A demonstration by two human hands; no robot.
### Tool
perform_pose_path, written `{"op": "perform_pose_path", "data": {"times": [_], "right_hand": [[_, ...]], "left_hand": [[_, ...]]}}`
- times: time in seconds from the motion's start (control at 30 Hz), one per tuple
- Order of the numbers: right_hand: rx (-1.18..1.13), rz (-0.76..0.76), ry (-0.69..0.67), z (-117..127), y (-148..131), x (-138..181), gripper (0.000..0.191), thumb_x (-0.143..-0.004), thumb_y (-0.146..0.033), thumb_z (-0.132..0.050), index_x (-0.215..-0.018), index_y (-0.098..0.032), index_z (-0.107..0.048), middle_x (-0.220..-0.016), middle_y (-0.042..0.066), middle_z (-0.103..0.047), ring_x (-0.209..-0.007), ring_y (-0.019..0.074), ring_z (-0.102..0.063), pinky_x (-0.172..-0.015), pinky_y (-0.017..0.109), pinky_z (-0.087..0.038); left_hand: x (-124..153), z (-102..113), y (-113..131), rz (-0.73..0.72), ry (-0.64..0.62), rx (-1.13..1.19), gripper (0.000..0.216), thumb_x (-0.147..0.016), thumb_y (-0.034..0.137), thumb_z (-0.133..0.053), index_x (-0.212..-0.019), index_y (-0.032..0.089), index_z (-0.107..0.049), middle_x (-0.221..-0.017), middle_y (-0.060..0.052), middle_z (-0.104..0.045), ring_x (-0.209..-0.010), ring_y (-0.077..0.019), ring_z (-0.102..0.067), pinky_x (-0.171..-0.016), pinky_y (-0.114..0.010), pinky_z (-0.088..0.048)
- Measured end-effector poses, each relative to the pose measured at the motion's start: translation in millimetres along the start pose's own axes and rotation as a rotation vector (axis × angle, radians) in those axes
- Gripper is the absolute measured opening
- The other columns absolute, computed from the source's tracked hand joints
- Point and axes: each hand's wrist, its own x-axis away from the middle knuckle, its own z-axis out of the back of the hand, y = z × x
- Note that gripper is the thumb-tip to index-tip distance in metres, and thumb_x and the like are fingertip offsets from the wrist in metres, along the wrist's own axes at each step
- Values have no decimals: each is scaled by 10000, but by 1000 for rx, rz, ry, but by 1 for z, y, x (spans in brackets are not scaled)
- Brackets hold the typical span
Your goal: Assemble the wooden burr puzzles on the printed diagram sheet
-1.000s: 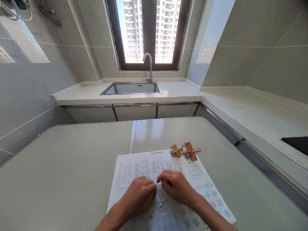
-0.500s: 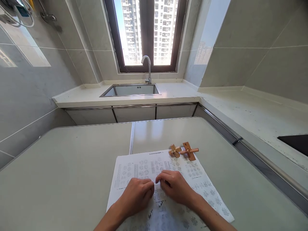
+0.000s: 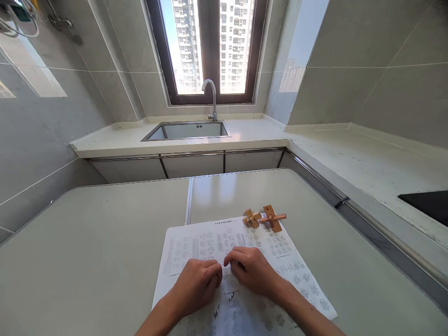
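Note:
Side by side over a large printed sheet (image 3: 182,247), my left hand (image 3: 201,282) and my right hand (image 3: 250,268) rest with fingers curled inward and tips close together. Both hands are closed. Whether anything small sits inside them is hidden by the fingers. Rows of small line diagrams cover the white paper. At its far right corner lie wooden puzzle pieces: a notched cluster (image 3: 251,219) with a number on it, and beside it a flat piece marked 2 (image 3: 268,211) crossed by a round wooden stick (image 3: 280,217). Neither hand touches these pieces.
The sheet lies on a pale table (image 3: 105,252) with a seam (image 3: 189,200) running across it. Beyond are a counter (image 3: 255,133), a sink (image 3: 192,129) with a faucet (image 3: 214,100), and a window. Another counter (image 3: 350,149) with a black panel (image 3: 429,205) runs along the right.
The whole view has shifted slightly to the left in the picture. My hands, the paper and the wooden pieces keep their places relative to each other.

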Motion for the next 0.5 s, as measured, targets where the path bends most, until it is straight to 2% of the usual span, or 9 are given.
{"op": "perform_pose_path", "data": {"times": [0.5], "right_hand": [[20,0,-6,0,0,0,329,-897,-1,-524,-927,-248,-739,-799,-17,-749,-673,148,-664,-629,246,-436]], "left_hand": [[0,-1,-1,11,0,10,271,-794,-7,-423,-713,206,-570,-644,53,-651,-493,-109,-470,-541,-263,-278]]}}
